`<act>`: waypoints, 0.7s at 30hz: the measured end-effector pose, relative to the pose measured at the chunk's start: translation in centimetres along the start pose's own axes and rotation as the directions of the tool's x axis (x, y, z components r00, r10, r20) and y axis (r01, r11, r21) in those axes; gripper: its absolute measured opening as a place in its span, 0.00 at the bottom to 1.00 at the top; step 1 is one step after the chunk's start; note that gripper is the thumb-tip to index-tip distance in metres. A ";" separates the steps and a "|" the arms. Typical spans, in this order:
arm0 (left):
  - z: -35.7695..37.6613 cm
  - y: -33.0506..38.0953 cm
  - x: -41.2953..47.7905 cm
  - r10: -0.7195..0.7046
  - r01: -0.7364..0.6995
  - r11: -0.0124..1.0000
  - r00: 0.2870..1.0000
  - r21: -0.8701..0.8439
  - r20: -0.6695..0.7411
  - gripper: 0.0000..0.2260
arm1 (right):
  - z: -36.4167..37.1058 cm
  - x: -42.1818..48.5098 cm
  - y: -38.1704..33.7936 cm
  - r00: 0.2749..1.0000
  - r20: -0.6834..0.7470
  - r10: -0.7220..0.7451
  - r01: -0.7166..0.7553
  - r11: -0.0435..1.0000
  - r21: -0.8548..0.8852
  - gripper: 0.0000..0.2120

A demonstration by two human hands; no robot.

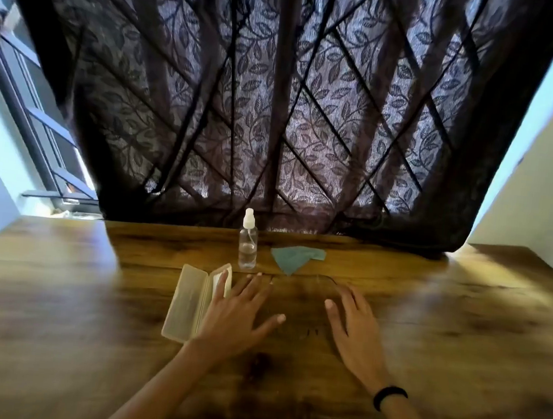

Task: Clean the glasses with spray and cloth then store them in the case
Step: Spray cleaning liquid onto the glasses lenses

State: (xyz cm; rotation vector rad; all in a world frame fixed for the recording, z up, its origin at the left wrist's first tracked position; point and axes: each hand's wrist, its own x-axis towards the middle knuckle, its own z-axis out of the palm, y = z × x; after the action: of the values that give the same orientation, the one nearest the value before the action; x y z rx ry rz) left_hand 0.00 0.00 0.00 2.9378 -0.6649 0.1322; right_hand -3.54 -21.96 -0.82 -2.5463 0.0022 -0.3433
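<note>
A clear spray bottle (248,245) with a white nozzle stands upright near the table's far side. Just right of it lies a teal cloth (293,257), partly folded. A translucent case (187,302) lies open on the wooden table (53,305). My left hand (241,308) is spread flat, its outer fingers over the case's right half. My right hand (355,326) is spread flat too, holding nothing. Between the hands I make out only a thin, faint outline of the glasses (324,278); their exact shape is hard to see.
A dark leaf-patterned curtain (279,107) hangs behind the table's far edge, its hem touching the tabletop. A window frame (37,129) shows at left and a pale wall (545,169) at right. A black band sits on my right wrist.
</note>
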 end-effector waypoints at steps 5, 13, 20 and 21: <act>0.2 -0.8 -0.1 0.124 -0.123 0.992 0.989 0.012 -0.087 0.26 | 0.4 0.2 1.6 0.992 0.001 0.126 -0.122 0.962 0.243 0.17; 1.0 -1.7 0.2 0.374 -0.378 0.925 0.924 -0.042 -0.082 0.16 | -0.7 1.2 3.3 0.973 0.103 0.206 -0.230 0.849 0.475 0.09; 0.8 -1.0 0.4 0.511 -0.491 0.859 0.841 0.148 -0.179 0.12 | -0.9 1.6 3.1 0.921 0.188 0.341 -0.375 0.648 0.663 0.10; 0.8 -1.1 0.4 0.513 -0.493 0.858 0.834 0.145 -0.201 0.12 | -1.0 1.7 3.0 0.914 0.200 0.352 -0.386 0.610 0.692 0.10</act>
State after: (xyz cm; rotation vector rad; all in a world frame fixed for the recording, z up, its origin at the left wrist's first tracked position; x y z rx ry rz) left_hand 0.88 0.65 -0.88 2.6786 -1.4066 0.5604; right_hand -1.96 -25.15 -1.23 -1.6922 0.3181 -0.0826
